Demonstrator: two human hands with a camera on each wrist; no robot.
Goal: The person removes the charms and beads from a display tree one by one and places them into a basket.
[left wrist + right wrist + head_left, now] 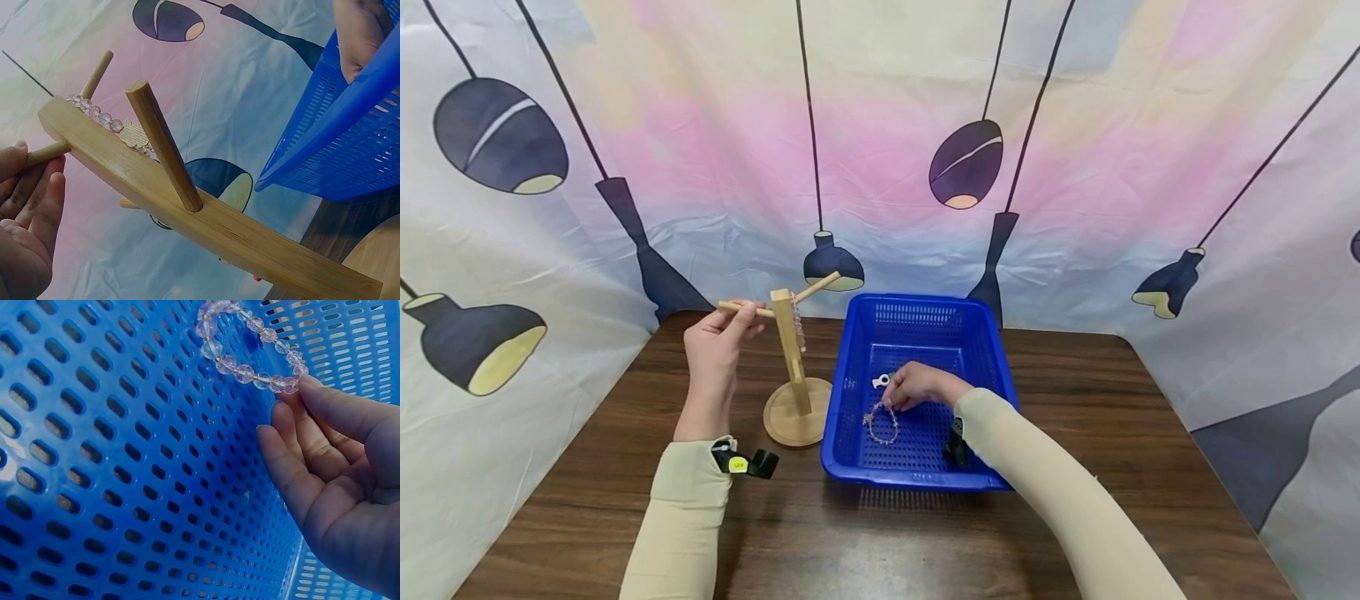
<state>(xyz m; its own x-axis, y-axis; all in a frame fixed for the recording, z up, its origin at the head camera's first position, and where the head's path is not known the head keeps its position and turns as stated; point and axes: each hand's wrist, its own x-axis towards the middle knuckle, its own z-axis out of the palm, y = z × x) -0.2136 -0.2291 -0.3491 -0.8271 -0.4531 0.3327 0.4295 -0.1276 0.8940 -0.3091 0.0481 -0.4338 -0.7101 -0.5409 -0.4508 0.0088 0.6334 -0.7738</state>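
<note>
My left hand (pixel 713 343) pinches one peg (pixel 49 152) of a wooden stand (pixel 788 350) between thumb and fingers. The stand stands upright on its round base, left of the blue basket (pixel 917 481). Over another peg hangs a string of clear pinkish beads (pixel 105 120) with a gold-coloured charm (pixel 134 135). Inside the basket, my right hand (pixel 919 385) pinches a bracelet of pink and clear beads (pixel 244 374) by its edge, thumb against finger. The loop hangs beside the fingertips. A small white and dark piece (pixel 878 382) lies close by, partly covered by that hand.
Everything stands on a dark wooden table (pixel 1075 400). Behind it hangs a cloth (pixel 737 167) printed with lamps. In the left wrist view, small red bits (pixel 257 278) show below the stand's post, and a thick peg (pixel 164 147) sticks out toward the camera.
</note>
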